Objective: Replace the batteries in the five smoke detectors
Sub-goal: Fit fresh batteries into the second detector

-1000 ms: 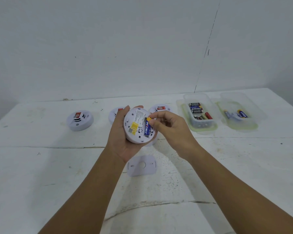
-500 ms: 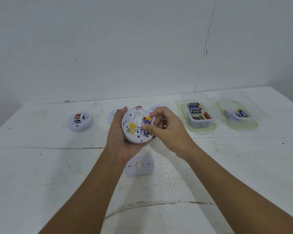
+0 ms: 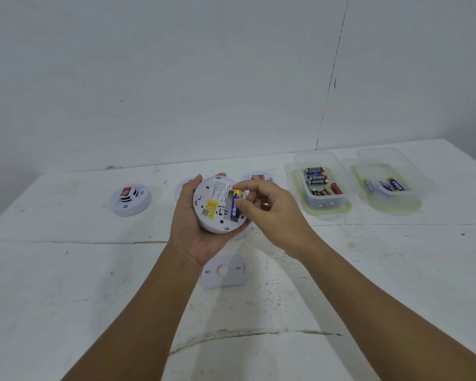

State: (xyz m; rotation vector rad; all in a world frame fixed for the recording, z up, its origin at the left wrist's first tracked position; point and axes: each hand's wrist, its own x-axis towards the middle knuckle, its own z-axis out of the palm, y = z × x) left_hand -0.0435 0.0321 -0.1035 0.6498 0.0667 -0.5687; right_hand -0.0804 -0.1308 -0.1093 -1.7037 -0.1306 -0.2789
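Behind the held detector [image 3: 217, 204], whose battery [image 3: 236, 204] right fingers [image 3: 241, 205] pinch, two detectors sit half-hidden.

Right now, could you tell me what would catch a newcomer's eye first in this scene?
At the centre, the left hand cradles an upturned smoke detector while the right hand pinches a blue and yellow battery at its open compartment. To the far right on the white table, two clear containers hold loose batteries. Another smoke detector sits at the left.
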